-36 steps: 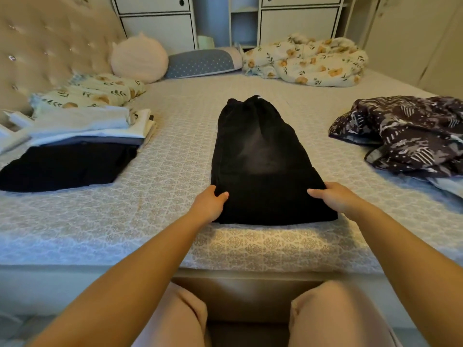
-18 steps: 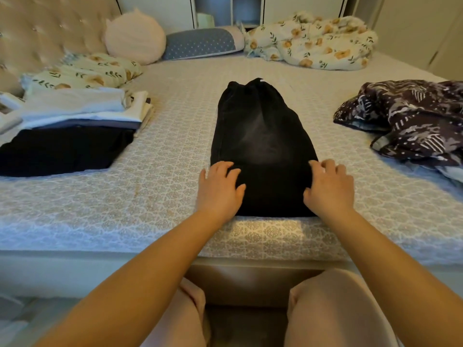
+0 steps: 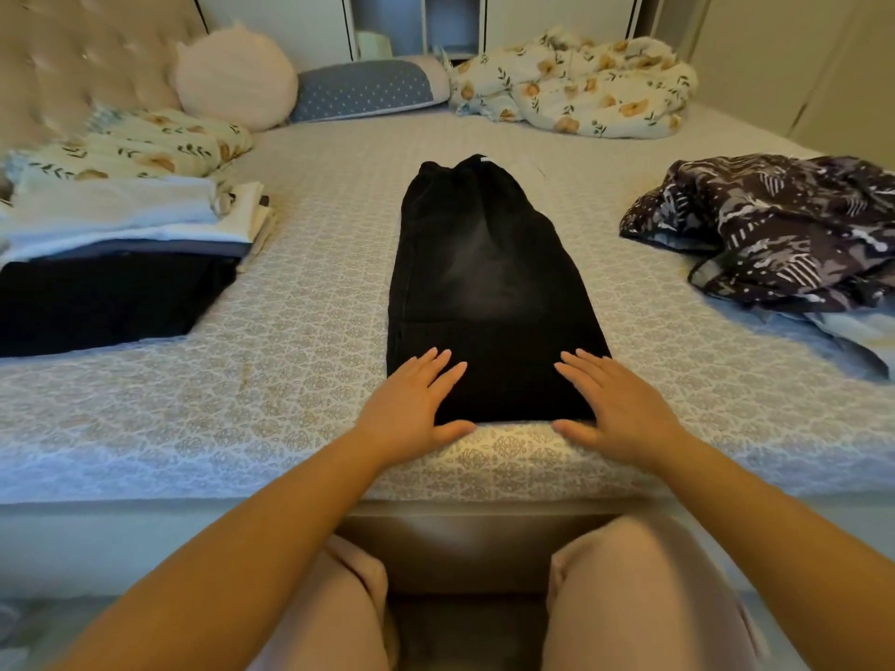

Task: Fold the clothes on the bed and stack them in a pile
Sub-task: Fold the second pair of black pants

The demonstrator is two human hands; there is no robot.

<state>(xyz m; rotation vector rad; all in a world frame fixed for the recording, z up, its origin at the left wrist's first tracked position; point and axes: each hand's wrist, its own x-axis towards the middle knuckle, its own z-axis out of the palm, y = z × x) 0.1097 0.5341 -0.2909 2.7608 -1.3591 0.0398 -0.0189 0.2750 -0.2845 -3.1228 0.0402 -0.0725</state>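
A long black folded piece of clothing [image 3: 489,293] lies flat in the middle of the bed with the pale patterned cover [image 3: 300,331]. Its near end is close to the bed's front edge. It is hard to tell what kind of clothing it is, because it is so dark.

The left hand [image 3: 411,404] lies flat on the near left corner of the black clothing, with its fingers straight and spread. The right hand [image 3: 615,404] lies flat on the near right corner the same way. Both thumbs rest on the bed cover just in front of the cloth. Neither hand grips anything.

On the left of the bed is a pile of folded clothes [image 3: 121,244], white and pale blue on top and black at the bottom. The left edge of the picture cuts it off. On the right is a crumpled dark cloth with white patterns [image 3: 775,230], cut off by the right edge.

At the far side sit a round fluffy pink cushion [image 3: 237,79], a blue dotted pillow [image 3: 363,89] and a bunched-up flowery blanket [image 3: 576,84].
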